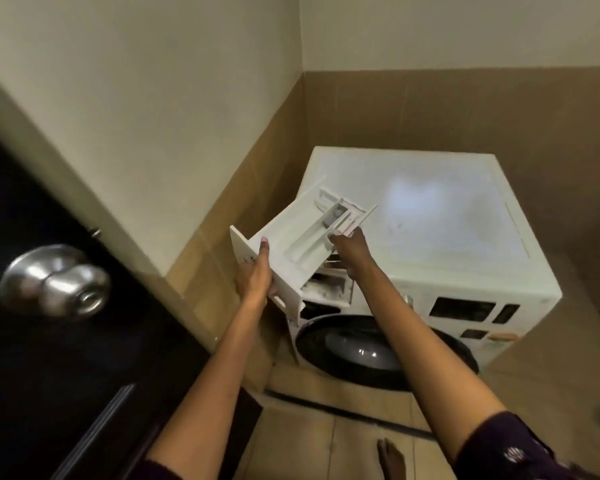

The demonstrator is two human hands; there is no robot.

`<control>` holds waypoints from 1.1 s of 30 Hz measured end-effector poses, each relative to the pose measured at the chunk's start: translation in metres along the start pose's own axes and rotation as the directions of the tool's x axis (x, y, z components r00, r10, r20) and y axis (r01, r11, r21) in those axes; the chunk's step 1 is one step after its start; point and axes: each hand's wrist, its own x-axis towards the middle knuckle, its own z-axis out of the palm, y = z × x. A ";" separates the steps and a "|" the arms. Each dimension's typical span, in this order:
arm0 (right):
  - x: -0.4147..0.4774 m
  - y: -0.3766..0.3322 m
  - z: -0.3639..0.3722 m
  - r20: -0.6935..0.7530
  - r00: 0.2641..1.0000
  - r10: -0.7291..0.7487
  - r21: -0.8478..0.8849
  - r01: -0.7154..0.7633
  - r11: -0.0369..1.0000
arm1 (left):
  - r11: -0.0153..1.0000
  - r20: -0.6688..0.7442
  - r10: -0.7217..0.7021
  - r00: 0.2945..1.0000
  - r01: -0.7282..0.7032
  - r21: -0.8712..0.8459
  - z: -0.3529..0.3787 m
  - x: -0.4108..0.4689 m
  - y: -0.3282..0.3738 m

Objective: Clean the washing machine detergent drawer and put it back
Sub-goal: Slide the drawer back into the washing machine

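Centre frame, the detergent drawer (291, 233) is held tilted over the washing machine (447, 220), its front end gripped by the left hand (255, 275), its rear gripped by the right hand (350, 247), fingers curled.

Tiled floor (291, 445): white washing machine (430, 220) stands in corner; bare foot (390, 459) near it.

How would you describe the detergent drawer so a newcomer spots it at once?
Find the white washing machine in the tiled corner. Above its front left corner, the left hand and right hand hold a long white tray, the detergent drawer, tilted. It alone is held in the air and divided into open compartments.
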 end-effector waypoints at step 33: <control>-0.060 0.171 0.013 0.031 0.969 0.245 0.010 -0.246 0.969 | 0.945 0.431 -0.325 0.842 0.302 0.124 -0.086 -0.039 -0.159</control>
